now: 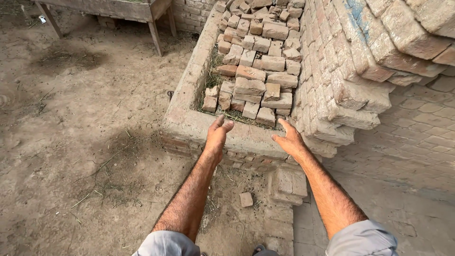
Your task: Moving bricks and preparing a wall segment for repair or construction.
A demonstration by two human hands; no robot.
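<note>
I see a stacked brick wall [360, 71] crowding my right. Loose bricks [258, 61] lie inside the plastered trough [189, 125] ahead. My left hand [217, 137] and right hand [289, 140] reach over its rim, both spread and empty.

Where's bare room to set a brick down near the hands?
Free: the dirt ground left of the trough wall, and the paved floor right of the low brick pier. Crowded: the trough's brick pile, the stacked wall. Both hands, left and right, open.

My view cuts off the wooden bench [118, 9] at the top edge and the stacked brick wall [379, 52] at the right; bricks hide the trough's [189, 76] floor.
</note>
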